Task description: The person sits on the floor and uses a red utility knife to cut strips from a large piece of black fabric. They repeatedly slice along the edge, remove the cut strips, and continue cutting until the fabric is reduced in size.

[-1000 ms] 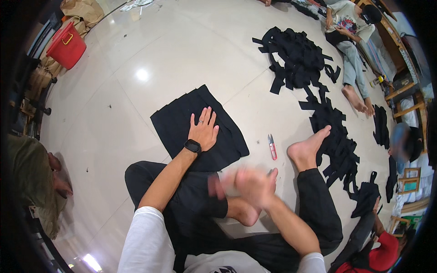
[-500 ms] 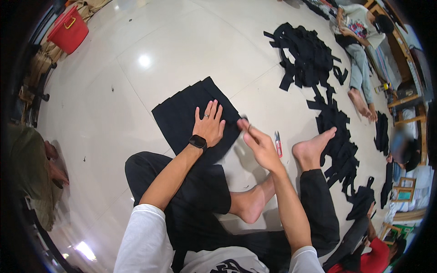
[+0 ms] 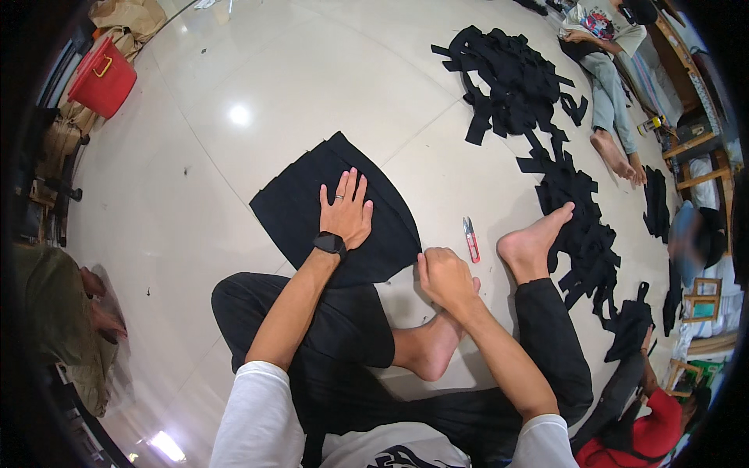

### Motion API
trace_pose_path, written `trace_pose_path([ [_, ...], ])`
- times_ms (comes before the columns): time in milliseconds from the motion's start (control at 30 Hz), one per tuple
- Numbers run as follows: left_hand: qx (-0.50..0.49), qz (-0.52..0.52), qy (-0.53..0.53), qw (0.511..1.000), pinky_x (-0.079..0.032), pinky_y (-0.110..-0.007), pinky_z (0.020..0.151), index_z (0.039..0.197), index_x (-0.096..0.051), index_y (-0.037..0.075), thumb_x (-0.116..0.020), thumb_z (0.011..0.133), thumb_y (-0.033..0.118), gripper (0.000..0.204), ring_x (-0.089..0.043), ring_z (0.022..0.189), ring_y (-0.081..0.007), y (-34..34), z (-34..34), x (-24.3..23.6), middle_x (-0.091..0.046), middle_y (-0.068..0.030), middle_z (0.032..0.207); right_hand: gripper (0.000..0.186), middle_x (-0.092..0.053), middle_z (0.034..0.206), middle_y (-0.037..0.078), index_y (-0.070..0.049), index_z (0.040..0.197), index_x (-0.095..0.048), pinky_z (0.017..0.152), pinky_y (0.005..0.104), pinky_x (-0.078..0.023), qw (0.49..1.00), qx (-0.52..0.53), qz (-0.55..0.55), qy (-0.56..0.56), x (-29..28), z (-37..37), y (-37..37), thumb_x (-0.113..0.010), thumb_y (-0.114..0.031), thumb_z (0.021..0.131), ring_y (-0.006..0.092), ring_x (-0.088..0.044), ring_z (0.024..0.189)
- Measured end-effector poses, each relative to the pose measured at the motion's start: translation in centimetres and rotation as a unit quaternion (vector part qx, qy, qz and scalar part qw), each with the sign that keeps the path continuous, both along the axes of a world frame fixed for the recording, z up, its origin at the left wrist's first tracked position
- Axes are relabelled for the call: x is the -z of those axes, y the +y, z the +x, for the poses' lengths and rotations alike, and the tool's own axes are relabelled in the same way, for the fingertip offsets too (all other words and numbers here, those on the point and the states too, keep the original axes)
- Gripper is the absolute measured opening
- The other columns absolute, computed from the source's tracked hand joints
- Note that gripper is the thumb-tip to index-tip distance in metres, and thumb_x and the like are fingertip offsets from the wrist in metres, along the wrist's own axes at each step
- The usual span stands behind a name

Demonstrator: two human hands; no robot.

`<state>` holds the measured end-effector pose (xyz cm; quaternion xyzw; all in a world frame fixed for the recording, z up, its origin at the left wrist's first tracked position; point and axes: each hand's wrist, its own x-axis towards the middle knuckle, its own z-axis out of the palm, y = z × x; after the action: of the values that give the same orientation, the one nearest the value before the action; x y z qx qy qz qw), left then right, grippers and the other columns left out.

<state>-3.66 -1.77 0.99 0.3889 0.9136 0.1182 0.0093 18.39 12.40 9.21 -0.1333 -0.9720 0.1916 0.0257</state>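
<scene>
A stack of black fabric pieces [image 3: 300, 210] lies on the pale floor in front of my crossed legs, its far left edge showing stepped layers. My left hand [image 3: 348, 216] presses flat on top, fingers stretched out and a little spread. At the right corner of the stack, my right hand [image 3: 446, 279] is closed, thumb and finger pinching the fabric's corner. The right side of the top piece bows out toward that pinch. Just right of this hand, a pair of red-handled thread snips [image 3: 471, 239] rests on the floor.
Black fabric strips [image 3: 515, 82] are heaped at the far right, trailing nearer past my foot [image 3: 530, 242]. People sit along the right side, one in a red top [image 3: 651, 429]. Another person's leg [image 3: 58, 312] is at left. A red tub [image 3: 104, 78] stands far left.
My right hand has come nearer and closed at the stack's right corner, where it was blurred and higher before. The fabric's right edge is now drawn out. My left hand stays flat.
</scene>
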Motion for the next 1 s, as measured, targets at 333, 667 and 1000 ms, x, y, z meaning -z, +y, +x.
trace_pose_path([
  [333, 0.001, 0.001, 0.007, 1.0, -0.019, -0.069, 0.125, 0.159, -0.043, 0.009, -0.041, 0.108, 0.034, 0.058, -0.025, 0.161, -0.0288, 0.1, -0.2, 0.1, -0.03, -0.0127, 0.173, 0.027, -0.064, 0.076, 0.018, -0.003, 0.074, -0.063, 0.066, 0.0509, -0.051, 0.995, 0.003, -0.074, 0.066, -1.1, 7.3, 2.7, -0.07, -0.018, 0.095, 0.04, -0.064, 0.073],
  [667, 0.004, 0.003, 0.012, 1.0, -0.02, -0.068, 0.124, 0.159, -0.044, 0.008, -0.042, 0.107, 0.033, 0.058, -0.027, 0.16, -0.0279, 0.0, -0.2, 0.1, -0.032, -0.0124, 0.172, 0.028, -0.056, 0.065, 0.013, -0.004, 0.068, -0.055, 0.056, 0.0441, -0.047, 0.995, 0.003, -0.089, 0.035, -4.7, 20.7, 4.4, -0.076, -0.007, 0.088, 0.0343, -0.057, 0.059],
  [1000, -0.036, -0.024, 0.022, 0.999, -0.02, -0.069, 0.124, 0.162, -0.038, 0.006, -0.042, 0.108, 0.034, 0.061, -0.023, 0.162, -0.0301, 0.0, -2.3, 0.4, -0.026, -0.0141, 0.174, 0.039, -0.055, 0.057, 0.017, 0.003, 0.064, -0.057, 0.052, 0.037, -0.042, 0.932, 0.239, -0.216, -0.165, -14.6, 32.5, 3.9, -0.075, -0.015, 0.094, 0.0217, -0.054, 0.05],
])
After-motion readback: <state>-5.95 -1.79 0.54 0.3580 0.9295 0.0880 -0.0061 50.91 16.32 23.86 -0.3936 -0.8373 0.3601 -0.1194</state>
